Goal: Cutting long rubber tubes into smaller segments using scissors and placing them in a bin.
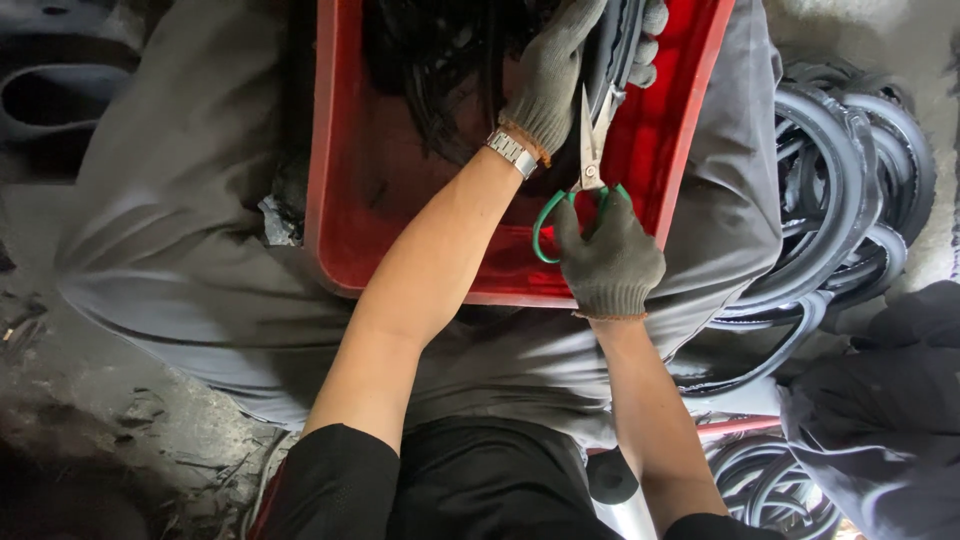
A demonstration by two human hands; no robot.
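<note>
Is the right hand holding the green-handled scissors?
Yes, the gloved right hand grips the scissors by their green handles over the red tray.

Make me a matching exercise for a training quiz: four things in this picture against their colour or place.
Things:
1. scissors
2. tray
3. left hand
4. wristwatch

Descriptions:
A. red, resting on the lap
B. green handles, in the right hand
C. silver, on the left wrist
D. grey-gloved, gripping a black rubber strip

Pairs: 1-B, 2-A, 3-D, 4-C
</note>
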